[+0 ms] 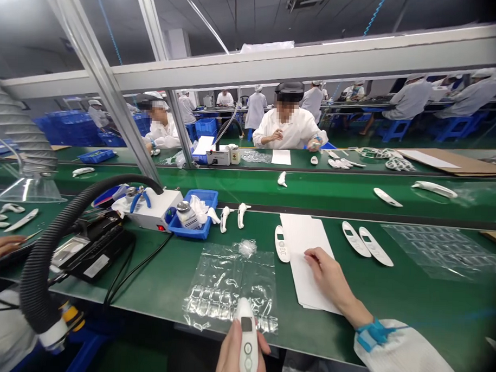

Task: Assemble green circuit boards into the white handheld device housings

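Observation:
My left hand [228, 354] is closed around a white handheld device [248, 346] with a small dark screen and round buttons, held upright at the table's near edge. Beneath and beyond it lies a clear plastic blister sheet [232, 277]. My right hand [326, 275] rests on a stack of white paper [305, 237], its fingers bent and drawn together; anything between the fingertips is too small to make out. A white device shell [282, 244] with a screen window lies at the paper's left edge. Two similar shells [355, 239] lie to the right of the paper.
A blue tray [193, 229] with a metal-capped bottle stands beside a white box [157, 209]. A black fume hose [38, 254] arches at the left. Beyond runs a green conveyor [248, 186] with white parts. A co-worker [288, 125] sits opposite; another person's hand [4, 248] is at far left.

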Action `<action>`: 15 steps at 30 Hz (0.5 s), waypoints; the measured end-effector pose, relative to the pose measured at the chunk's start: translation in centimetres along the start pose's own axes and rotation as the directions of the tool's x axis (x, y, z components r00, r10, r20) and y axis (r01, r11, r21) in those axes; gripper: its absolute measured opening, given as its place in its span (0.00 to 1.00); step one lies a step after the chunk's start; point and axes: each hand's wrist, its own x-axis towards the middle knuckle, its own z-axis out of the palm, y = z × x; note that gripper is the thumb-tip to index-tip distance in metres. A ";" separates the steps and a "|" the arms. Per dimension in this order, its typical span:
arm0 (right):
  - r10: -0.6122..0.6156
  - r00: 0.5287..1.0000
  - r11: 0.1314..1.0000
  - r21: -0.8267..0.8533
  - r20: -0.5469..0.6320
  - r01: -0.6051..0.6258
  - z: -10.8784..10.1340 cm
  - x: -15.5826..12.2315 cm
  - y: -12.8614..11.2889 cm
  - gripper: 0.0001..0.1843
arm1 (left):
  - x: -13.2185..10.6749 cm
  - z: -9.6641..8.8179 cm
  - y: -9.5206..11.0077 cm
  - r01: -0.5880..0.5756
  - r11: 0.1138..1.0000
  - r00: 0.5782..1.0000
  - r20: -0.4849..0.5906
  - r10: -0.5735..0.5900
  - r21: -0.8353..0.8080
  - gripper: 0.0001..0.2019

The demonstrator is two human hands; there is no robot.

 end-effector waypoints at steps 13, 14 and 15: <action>-0.118 0.856 0.825 0.529 0.503 -0.197 0.3 -4.8 -16.3 0.11 | 2.0 -1.2 -1.0 0.090 0.991 0.989 0.105 -0.100 0.101 0.34; -0.115 0.862 0.822 0.535 0.494 -0.197 0.6 -4.7 -16.2 0.11 | 2.0 -1.3 -1.0 0.089 0.992 0.989 0.105 -0.099 0.094 0.33; -0.114 0.862 0.810 0.548 0.494 -0.207 0.8 -4.5 -16.0 0.11 | 2.0 -1.3 -1.1 0.090 0.992 0.989 0.109 -0.099 0.083 0.33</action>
